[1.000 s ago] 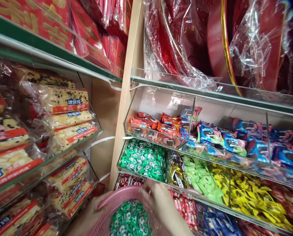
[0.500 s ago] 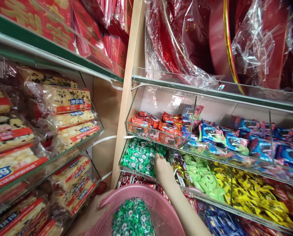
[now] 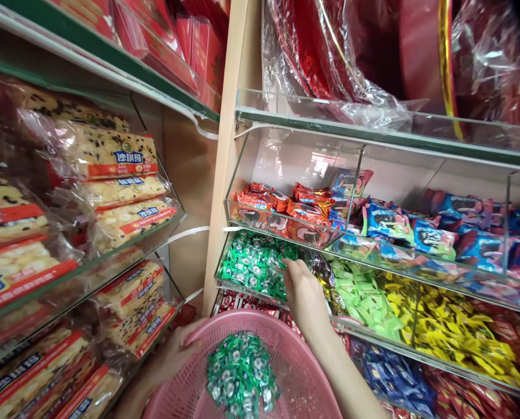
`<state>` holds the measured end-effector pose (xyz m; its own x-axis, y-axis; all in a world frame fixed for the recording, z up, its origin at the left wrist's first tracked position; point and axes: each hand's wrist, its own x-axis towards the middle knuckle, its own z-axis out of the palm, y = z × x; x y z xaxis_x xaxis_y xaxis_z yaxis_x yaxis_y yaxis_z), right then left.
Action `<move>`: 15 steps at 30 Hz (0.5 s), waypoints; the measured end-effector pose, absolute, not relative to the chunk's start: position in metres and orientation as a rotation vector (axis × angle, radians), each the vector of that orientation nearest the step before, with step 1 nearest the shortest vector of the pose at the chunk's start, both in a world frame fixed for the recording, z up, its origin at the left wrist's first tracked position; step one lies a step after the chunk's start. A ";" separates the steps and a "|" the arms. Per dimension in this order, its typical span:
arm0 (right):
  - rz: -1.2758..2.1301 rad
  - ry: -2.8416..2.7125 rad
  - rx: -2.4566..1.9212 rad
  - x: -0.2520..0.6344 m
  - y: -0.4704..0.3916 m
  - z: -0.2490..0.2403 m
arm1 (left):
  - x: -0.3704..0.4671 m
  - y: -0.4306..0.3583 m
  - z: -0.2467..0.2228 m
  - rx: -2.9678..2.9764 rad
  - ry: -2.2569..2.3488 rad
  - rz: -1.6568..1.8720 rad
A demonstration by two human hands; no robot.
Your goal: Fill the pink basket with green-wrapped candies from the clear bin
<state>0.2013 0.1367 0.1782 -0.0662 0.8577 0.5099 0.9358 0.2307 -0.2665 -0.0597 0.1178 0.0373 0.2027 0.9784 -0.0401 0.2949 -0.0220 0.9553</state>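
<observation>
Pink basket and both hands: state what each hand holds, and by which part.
The left hand grips the pink basket by its near left rim. The right hand reaches into the green candies in the shelf bin; whether it holds any cannot be told.

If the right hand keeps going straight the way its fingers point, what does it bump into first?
The right hand points up and left into the clear bin, so it would most likely meet the pile of green wrapped candies first. Its fingertips look to be at the pile's edge, though depth is hard to judge.
</observation>
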 end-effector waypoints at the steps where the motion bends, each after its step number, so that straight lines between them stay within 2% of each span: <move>1: -0.134 -1.936 -1.486 0.201 0.130 0.175 | -0.059 0.118 0.037 1.513 1.232 0.883; 4: 0.092 -2.010 -1.114 0.195 0.112 0.156 | -0.059 0.119 0.033 1.538 1.187 0.876; 6: 0.248 -2.094 -1.050 0.190 0.104 0.135 | -0.061 0.120 0.030 1.554 1.221 0.879; 11: 0.437 -2.172 -1.312 0.194 0.107 0.083 | -0.061 0.118 0.033 1.579 1.229 0.868; 15: 0.479 -2.160 -1.438 0.210 0.111 0.066 | -0.058 0.115 0.039 1.554 1.217 0.869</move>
<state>0.2099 0.1106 0.0661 -0.3189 0.9245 0.2090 0.7497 0.3810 -0.5412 -0.0585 0.1152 0.0385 0.2539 0.9670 -0.0193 0.2960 -0.0586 0.9534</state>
